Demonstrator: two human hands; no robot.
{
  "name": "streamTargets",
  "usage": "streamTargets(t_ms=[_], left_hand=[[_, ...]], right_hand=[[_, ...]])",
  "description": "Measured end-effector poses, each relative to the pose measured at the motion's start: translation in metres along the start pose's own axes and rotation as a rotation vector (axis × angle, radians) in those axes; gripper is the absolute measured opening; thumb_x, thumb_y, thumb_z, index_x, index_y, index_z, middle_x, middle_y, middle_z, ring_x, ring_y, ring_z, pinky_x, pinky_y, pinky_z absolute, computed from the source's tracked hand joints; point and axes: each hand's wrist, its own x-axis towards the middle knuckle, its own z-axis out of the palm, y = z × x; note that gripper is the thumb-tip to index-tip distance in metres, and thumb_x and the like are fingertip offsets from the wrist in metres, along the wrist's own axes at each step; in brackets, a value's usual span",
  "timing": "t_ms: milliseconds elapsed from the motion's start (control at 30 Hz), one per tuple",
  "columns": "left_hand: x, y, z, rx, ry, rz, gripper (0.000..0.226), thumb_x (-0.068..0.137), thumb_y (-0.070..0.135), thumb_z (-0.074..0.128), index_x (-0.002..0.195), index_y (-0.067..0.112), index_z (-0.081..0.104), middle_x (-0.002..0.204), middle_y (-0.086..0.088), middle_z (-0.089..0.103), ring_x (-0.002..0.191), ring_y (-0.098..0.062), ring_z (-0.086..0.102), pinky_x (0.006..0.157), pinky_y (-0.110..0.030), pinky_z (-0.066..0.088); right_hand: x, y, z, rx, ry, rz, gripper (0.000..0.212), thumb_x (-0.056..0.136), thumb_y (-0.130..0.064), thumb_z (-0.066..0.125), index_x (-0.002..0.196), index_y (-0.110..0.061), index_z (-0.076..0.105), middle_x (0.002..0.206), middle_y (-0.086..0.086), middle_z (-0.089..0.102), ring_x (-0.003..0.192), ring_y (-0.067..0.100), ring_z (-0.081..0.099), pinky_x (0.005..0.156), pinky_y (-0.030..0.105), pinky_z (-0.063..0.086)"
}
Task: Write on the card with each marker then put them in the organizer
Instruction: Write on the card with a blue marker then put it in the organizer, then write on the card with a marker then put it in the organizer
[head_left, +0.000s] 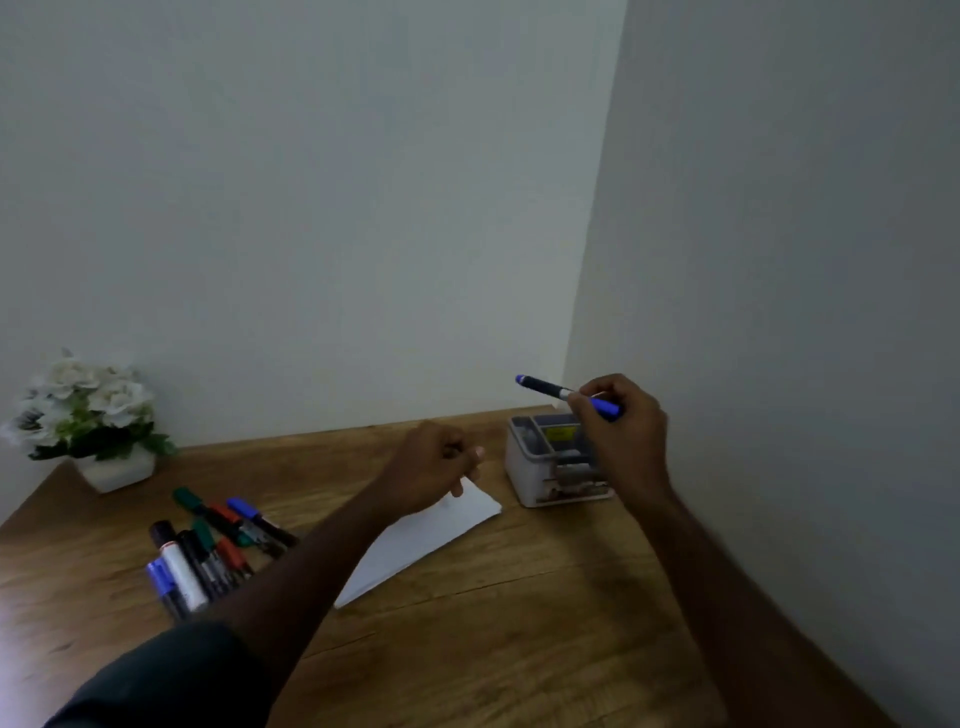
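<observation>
Above the small white plastic desk organizer (550, 467), my right hand (621, 431) pinches a blue-capped black marker (566, 394), lying nearly level. My left hand (434, 467), fingers curled on nothing I can see, rests on the white paper card (431, 535). I should tip the marker upright and lower it into an open compartment. Compartment contents are too blurred to identify.

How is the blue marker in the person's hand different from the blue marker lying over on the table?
The held blue marker is gripped by the right hand in the air above the organizer; the table blue marker lies flat among the other markers. The held one stands alone; the table one touches its neighbours. Both have blue ends and dark bodies.
</observation>
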Motion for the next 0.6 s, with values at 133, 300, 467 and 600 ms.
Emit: streamTargets(t_ms=[133,300,467,600], left_hand=[[0.026,0.018,0.027,0.076,0.001,0.092,0.024,0.092,0.025,0.062,0.075,0.011,0.072,0.068,-0.004,0.071,0.057,-0.011,0.061,0.058,-0.032,0.051],[0.051,0.030,0.048,0.123,0.010,0.120,0.018,0.090,0.023,0.065,0.078,0.013,0.073,0.073,-0.005,0.070,0.067,-0.014,0.061,0.062,-0.030,0.047],[0.058,0.032,0.056,0.153,0.016,0.123,0.016,0.090,0.022,0.065,0.080,0.012,0.073,0.072,-0.002,0.069,0.065,-0.009,0.058,0.061,-0.024,0.044],[0.056,0.031,0.055,0.136,0.027,0.121,0.014,0.090,0.019,0.064,0.081,0.015,0.073,0.073,-0.003,0.069,0.067,-0.011,0.060,0.060,-0.021,0.044]], right_hand=[[0.027,0.016,-0.043,-0.158,0.093,0.013,0.008,0.080,-0.017,0.077,0.077,-0.014,0.070,0.069,-0.006,0.067,0.058,0.001,0.057,0.055,0.008,0.042],[0.039,0.030,-0.062,-0.256,0.065,0.086,0.007,0.074,-0.014,0.075,0.071,-0.011,0.069,0.062,0.002,0.064,0.054,0.009,0.053,0.051,0.015,0.041],[0.042,0.046,-0.053,-0.362,-0.054,0.109,0.014,0.072,-0.016,0.076,0.066,-0.008,0.066,0.060,0.007,0.063,0.052,0.013,0.051,0.053,0.021,0.043],[0.043,0.060,-0.044,-0.432,-0.216,0.164,0.019,0.073,-0.023,0.082,0.070,-0.010,0.069,0.063,0.004,0.066,0.058,0.015,0.061,0.055,0.026,0.051]])
